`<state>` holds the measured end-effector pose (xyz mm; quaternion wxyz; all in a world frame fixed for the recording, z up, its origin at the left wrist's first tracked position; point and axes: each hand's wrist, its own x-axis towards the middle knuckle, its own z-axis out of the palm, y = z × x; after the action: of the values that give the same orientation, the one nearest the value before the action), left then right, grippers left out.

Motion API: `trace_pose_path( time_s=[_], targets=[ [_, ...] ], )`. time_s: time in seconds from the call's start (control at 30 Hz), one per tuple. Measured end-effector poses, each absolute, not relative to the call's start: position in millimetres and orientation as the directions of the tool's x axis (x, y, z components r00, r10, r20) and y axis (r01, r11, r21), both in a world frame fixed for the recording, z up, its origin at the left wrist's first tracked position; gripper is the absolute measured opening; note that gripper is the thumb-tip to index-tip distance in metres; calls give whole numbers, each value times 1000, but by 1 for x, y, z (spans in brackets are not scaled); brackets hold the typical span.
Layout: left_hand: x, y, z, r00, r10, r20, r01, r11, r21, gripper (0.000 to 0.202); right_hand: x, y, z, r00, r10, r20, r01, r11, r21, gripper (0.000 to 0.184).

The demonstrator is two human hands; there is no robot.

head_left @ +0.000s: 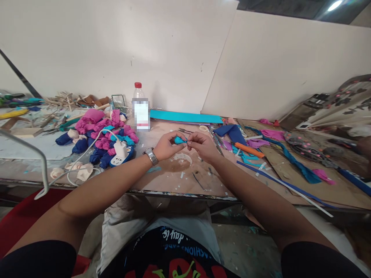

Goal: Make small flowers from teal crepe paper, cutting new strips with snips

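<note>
My left hand (168,146), with a metal watch (151,156) at the wrist, is closed around a small bunched piece of turquoise fabric (179,140). From the other side my right hand (202,146) pinches the narrow end of that piece between thumb and fingers. Both hands meet just above the worktable (162,177). Left of them lies a pile of gathered pink, navy and turquoise fabric pieces (100,127). Behind stands a stack of flat turquoise strips (185,116). To the right is an orange-handled cutter (249,150).
A red-capped bottle (138,92) stands at the back. A blue power strip (123,156) with a white plug and cable sits left. Folded navy fabric (232,133) and a white stick (301,193) lie right, with cardboard (285,162) beyond. A pale panel (116,46) closes off the rear.
</note>
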<state>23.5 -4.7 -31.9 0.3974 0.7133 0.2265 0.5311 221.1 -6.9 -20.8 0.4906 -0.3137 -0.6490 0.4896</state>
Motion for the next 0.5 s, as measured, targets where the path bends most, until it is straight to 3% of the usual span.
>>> trace_pose_path(
  time_s=[0.27,0.5],
  targets=[
    [24,-6,-28,301,794,529,-87,-529,844,27,226,-4,-28,-279,843,461,155,513,-844,30],
    [24,-7,-28,318,771,551,-82,-557,826,31,230,-4,-23,-306,737,602,317,675,-666,28]
  ],
)
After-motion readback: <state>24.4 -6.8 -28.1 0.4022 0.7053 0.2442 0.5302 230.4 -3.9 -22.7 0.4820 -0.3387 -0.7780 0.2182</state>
